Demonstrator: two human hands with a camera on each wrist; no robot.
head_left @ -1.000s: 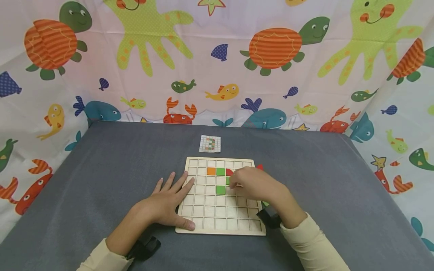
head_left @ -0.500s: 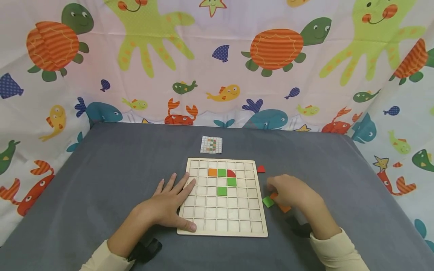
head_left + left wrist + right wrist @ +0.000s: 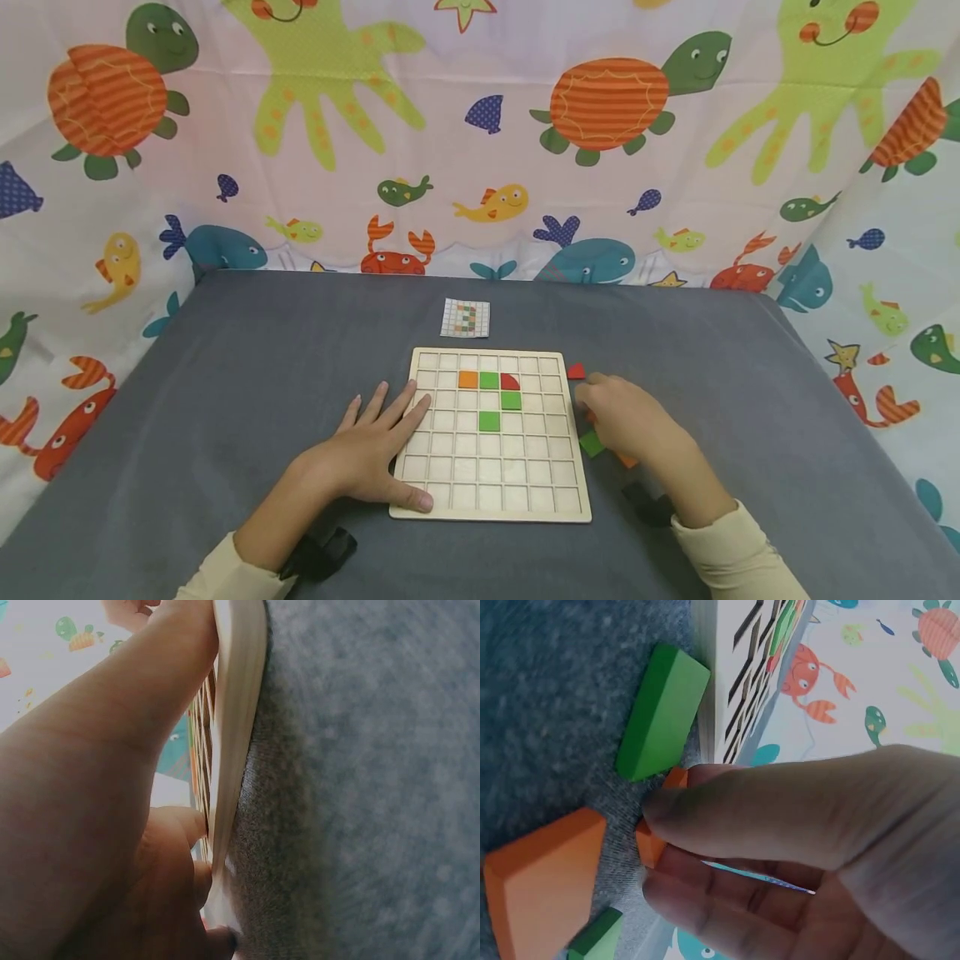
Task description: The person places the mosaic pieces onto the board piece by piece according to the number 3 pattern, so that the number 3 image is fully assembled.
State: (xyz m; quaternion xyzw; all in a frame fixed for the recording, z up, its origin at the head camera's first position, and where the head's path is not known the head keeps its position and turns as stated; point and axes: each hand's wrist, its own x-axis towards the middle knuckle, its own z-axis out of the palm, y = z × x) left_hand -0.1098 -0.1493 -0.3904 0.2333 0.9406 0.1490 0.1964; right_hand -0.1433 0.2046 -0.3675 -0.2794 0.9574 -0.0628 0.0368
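Note:
A wooden grid board (image 3: 453, 472) lies on the grey table. My left hand (image 3: 352, 454) rests on its left edge, fingers spread. In the grid are an orange tile (image 3: 468, 380), a red round-cornered tile (image 3: 510, 382) and several green tiles (image 3: 489, 422). Just right of the board, my right hand (image 3: 630, 421) pinches a small orange tile (image 3: 651, 846) between thumb and fingers, low over the cloth. Close to that hand lie a green tile (image 3: 664, 712), a larger orange tile (image 3: 547, 881) and another green piece (image 3: 596, 936). The hand partly hides this group in the head view.
A red tile (image 3: 576, 372) lies by the board's upper right corner. Behind the board is a small paper card (image 3: 465, 318) printed with a coloured grid pattern. A curtain with sea animals (image 3: 480, 150) hangs along the table's back and sides.
My right hand has moved from over the board to the loose tiles on its right, and now pinches an orange one. The red round-cornered tile lies uncovered in the grid. My left hand stays put.

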